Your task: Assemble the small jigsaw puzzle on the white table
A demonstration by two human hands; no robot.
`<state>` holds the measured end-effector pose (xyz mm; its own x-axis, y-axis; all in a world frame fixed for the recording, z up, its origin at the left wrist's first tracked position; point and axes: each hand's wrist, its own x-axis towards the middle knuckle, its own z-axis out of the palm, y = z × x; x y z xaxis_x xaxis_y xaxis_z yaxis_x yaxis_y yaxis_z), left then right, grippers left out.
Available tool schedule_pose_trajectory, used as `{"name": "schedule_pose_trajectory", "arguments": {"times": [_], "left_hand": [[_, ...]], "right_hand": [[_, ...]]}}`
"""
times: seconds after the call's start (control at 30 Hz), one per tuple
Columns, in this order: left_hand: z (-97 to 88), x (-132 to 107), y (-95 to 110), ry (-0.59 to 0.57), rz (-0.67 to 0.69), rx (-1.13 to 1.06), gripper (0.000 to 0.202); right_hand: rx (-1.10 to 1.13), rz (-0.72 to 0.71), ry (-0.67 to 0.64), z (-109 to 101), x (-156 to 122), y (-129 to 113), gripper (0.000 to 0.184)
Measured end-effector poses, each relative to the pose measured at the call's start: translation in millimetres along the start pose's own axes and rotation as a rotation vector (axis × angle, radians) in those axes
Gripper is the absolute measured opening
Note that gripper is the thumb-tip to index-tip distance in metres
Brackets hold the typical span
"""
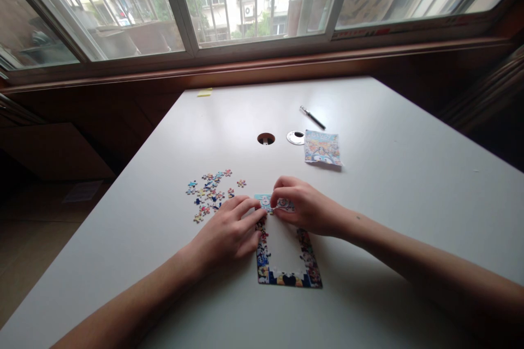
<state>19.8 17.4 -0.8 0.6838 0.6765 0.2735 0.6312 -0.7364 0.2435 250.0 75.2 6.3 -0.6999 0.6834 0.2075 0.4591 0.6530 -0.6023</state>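
A jigsaw puzzle frame lies on the white table, its border pieces joined around a bare white middle. My left hand rests over its upper left edge, fingers stretched out and apart, fingertips touching the border. At the top strip, my right hand is closed in a pinch, thumb and index finger on a small puzzle piece at the inner edge; the fingers partly hide it. Several loose puzzle pieces are scattered to the left, just beyond my left hand.
A printed puzzle packet lies beyond my right hand. Near it are a silver ring cover, a black pen-like tool and a cable hole. Yellow tape marks the far table edge, below the window.
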Motion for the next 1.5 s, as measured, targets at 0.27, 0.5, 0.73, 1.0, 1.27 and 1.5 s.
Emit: {"name": "schedule_pose_trajectory", "arguments": {"times": [0.27,0.5,0.73,1.0,1.27,1.5], "left_hand": [[1.2,0,0,-0.002,-0.01,0.009,0.037],[0.1,-1,0,0.05,-0.021,-0.024,0.026],[-0.9,-3,-1,0.029,-0.019,0.042,0.027],[0.5,0,3,0.036,-0.034,0.079,0.027],[-11.9,-4,-16,0.2,-0.207,0.095,0.012],[-55.6,-37,-95,0.363,-0.639,0.285,0.009]], "right_hand": [[-0.196,-0.14,-0.047,-2,-1,3,0.023],[-0.315,-0.226,-0.103,-7,-1,2,0.025],[-0.264,-0.243,-0.129,-7,-1,3,0.026],[-0.309,-0.25,-0.119,-4,-1,0,0.025],[-0.39,-0.258,-0.106,1,-1,-1,0.023],[-0.25,-0.195,0.05,-4,1,13,0.022]]}}
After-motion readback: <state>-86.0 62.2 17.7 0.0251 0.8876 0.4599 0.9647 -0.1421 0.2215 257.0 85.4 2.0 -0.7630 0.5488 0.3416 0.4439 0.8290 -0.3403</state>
